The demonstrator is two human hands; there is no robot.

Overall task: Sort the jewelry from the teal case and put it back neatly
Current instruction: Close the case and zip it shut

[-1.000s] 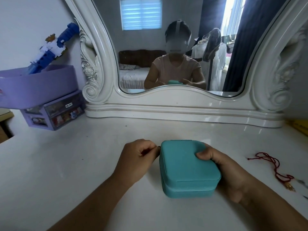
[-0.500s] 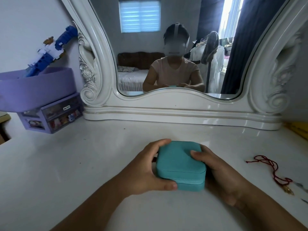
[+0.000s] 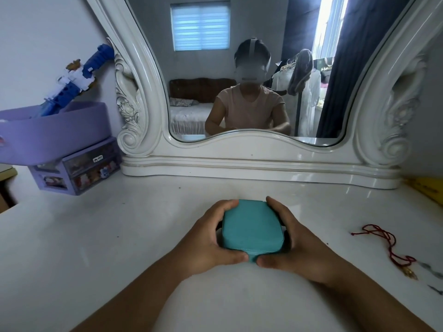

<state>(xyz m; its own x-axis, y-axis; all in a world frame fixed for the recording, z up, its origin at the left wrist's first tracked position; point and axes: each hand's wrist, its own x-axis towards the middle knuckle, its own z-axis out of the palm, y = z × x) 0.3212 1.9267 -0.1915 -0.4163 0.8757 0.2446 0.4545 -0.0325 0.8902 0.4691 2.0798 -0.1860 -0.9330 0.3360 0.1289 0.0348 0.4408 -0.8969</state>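
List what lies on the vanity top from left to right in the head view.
purple drawer organizer → left hand → teal case → right hand → red cord

1. A white carved mirror (image 3: 251,161) stood at the back of the white counter (image 3: 119,236).
2. Left of the mirror sat a purple drawer unit (image 3: 79,171), with a purple tub (image 3: 55,133) on top.
3. A blue-and-white toy (image 3: 76,79) stuck up out of the tub.
4. Right of the mirror, at the counter's edge, lay something yellow (image 3: 426,189).
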